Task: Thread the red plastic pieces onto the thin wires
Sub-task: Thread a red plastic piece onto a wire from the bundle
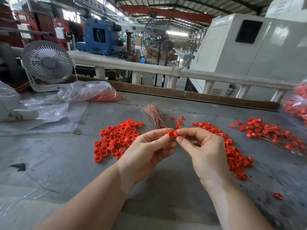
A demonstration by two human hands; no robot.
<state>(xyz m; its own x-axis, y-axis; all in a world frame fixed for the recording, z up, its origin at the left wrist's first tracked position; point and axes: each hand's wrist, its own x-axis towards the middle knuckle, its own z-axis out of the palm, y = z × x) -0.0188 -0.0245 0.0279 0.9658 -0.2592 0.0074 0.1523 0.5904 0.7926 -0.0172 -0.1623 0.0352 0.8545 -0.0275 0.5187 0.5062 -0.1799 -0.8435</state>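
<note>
My left hand (146, 150) pinches a red plastic cap (170, 133) between thumb and fingertips above the grey table (58, 155). My right hand (204, 146) pinches a second red piece (177, 133) that touches the first. A bundle of thin copper wires (155, 115) lies just behind the hands. A heap of loose red caps (116, 138) sits to the left, and a heap of red rings (235, 156) lies under and right of my right hand. Red pieces threaded on wires (272, 135) lie at the far right. Whether a wire runs between my fingers cannot be seen.
A white desk fan (48, 63) stands at the back left. Clear plastic bags with red pieces lie at the back left (93, 93) and right edge (297, 103). A cardboard strip (182, 93) borders the table's far side. One stray red ring (278, 196) lies front right.
</note>
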